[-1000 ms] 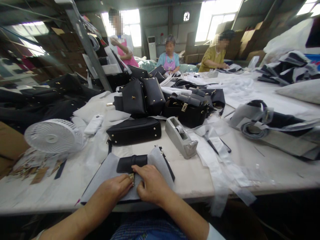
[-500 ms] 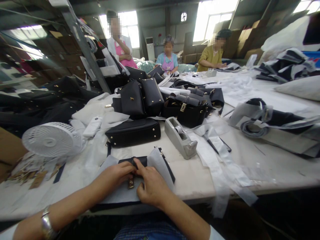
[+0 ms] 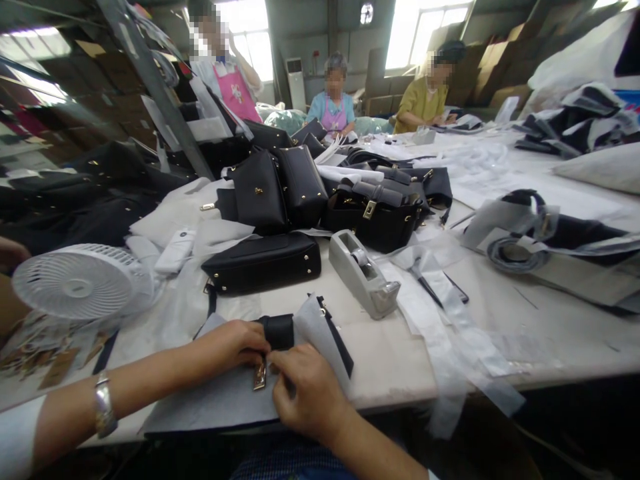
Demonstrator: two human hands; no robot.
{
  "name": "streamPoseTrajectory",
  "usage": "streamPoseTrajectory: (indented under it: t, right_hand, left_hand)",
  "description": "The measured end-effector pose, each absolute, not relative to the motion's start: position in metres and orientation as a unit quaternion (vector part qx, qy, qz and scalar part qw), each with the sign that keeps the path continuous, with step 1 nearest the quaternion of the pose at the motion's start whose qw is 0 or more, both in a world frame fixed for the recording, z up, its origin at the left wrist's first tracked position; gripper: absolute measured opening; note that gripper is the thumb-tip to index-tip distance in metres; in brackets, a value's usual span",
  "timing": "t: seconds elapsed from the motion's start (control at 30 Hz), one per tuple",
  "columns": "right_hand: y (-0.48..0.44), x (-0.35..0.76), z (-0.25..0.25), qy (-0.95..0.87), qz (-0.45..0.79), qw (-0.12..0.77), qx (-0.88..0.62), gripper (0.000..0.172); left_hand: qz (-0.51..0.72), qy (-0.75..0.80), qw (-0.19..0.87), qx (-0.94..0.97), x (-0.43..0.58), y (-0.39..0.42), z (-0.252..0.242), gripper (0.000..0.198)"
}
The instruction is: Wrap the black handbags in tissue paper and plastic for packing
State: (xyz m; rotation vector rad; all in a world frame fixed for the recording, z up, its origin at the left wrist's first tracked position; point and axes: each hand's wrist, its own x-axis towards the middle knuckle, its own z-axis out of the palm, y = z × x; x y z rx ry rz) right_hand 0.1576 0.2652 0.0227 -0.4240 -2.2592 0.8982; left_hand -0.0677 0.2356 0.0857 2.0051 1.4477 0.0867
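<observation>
Arching over a rectangular gold metal clasp: my left hand. Curled beside it: my right hand. Clasp sits over grey sheeting on the white table; either hand's grip I cannot tell.

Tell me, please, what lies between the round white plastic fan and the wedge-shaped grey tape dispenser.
In the head view, a white rectangular device, crumpled translucent sheeting and a black metal-studded bag lie between them.
</observation>
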Motion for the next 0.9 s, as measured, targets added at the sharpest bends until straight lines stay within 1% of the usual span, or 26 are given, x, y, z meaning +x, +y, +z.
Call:
streamPoseTrajectory:
  t: [0.03,0.1,0.23,0.47,0.57,0.7,0.9]
  right_hand:
    - [0.265,0.159,0.022,-0.871,0.327,0.343,-0.130,0.033]
    - [0.264,0.160,0.021,-0.883,0.296,0.359,-0.067,0.029]
    - [0.264,0.159,0.019,-0.893,0.261,0.365,-0.025,0.029]
    - [0.263,0.159,0.016,-0.887,0.242,0.393,-0.022,0.028]
    - [0.263,0.158,0.016,-0.883,0.246,0.399,-0.022,0.032]
    - [0.264,0.157,0.015,-0.883,0.249,0.397,-0.025,0.033]
    - [0.264,0.157,0.014,-0.888,0.253,0.382,-0.024,0.030]
  left_hand:
    - [0.031,0.546,0.326,0.771,-0.067,0.236,0.087,0.021]
    - [0.024,0.530,0.324,0.784,-0.064,0.239,0.091,0.021]
    - [0.002,0.487,0.321,0.812,-0.059,0.248,0.102,0.020]
    - [-0.026,0.413,0.325,0.850,-0.057,0.255,0.117,0.020]
    - [-0.031,0.402,0.318,0.858,-0.056,0.252,0.120,0.021]
    - [-0.056,0.384,0.273,0.880,-0.050,0.247,0.124,0.014]
    - [-0.104,0.389,0.192,0.895,-0.040,0.240,0.126,0.020]
